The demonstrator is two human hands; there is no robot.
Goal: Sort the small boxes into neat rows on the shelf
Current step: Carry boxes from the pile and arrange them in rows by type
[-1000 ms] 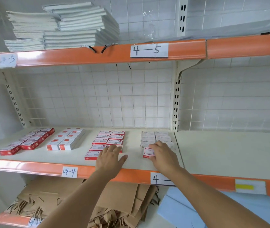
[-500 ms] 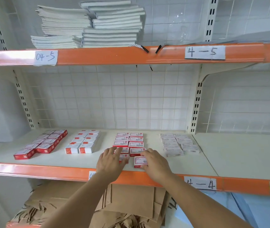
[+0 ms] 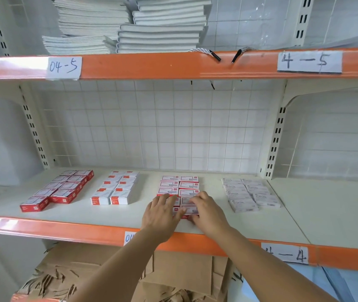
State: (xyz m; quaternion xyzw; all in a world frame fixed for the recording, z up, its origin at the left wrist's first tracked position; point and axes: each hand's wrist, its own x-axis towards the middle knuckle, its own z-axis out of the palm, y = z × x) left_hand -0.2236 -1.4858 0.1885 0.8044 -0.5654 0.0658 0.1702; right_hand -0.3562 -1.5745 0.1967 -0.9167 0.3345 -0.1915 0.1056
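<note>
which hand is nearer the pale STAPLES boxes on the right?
Right. The right hand is just left of the STAPLES boxes, on the red-and-white boxes; the left hand sits farther left.

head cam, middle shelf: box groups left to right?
Red boxes → white boxes with red ends → red-and-white boxes, with the left hand and right hand on its front boxes → pale staples boxes.

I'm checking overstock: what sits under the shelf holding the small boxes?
Below the shelf lies a pile of brown paper bags with twisted handles; at right, something pale blue. The forearms and the shelf edge cover the rest.
</note>
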